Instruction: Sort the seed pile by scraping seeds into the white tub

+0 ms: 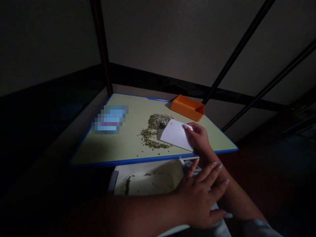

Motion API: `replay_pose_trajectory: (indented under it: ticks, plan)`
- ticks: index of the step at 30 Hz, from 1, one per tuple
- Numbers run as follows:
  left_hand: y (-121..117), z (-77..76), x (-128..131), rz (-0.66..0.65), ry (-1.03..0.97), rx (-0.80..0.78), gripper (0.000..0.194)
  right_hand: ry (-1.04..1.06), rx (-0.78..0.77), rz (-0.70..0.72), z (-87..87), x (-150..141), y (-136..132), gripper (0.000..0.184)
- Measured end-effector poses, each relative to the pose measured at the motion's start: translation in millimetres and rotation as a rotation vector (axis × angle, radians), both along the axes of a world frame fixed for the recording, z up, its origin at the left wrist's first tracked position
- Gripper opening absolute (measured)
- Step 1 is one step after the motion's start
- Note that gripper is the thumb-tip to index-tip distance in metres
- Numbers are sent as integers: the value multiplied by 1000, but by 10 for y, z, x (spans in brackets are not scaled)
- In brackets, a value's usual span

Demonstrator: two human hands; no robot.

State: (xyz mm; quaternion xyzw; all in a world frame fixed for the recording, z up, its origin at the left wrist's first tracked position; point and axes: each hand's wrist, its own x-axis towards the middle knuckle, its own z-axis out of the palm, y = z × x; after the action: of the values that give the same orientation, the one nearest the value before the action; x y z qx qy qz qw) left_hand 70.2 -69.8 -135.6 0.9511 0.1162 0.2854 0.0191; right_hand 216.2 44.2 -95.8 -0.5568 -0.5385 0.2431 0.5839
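Observation:
My right hand (200, 140) grips a white card (175, 135) that lies tilted on a pale green table (116, 148), its far edge against a heap of small green beans (154, 130). My left hand (201, 197) hovers below the table's front edge with fingers spread and holds nothing. It is over a pale tray (150, 179) that has a few beans scattered in it.
An orange rectangular box (188, 107) stands at the table's far right corner. A blurred blue object (110, 118) lies on the left part of the table. Dark poles and walls stand behind; the surroundings are dim.

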Motion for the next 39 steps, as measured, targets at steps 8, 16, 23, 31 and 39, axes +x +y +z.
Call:
replay_pose_trajectory:
  ticks: [8, 16, 23, 31, 39]
  plan:
    - [-1, -27, 7, 19, -13, 28, 69, -38, -13, 24, -18, 83, -138, 31]
    - [-8, 18, -25, 5, 2, -14, 66, -101, -9, -1, -1, 155, -178, 29]
    - [5, -50, 34, -16, -11, -28, 70, -125, 6, 35, 25, 115, -187, 29]
    - [3, -31, 28, -3, -33, -12, 69, -182, 20, 93, 43, -113, -119, 29]
    - [-5, 15, 6, 19, -13, 3, 67, -179, 33, 140, 32, -284, -43, 25]
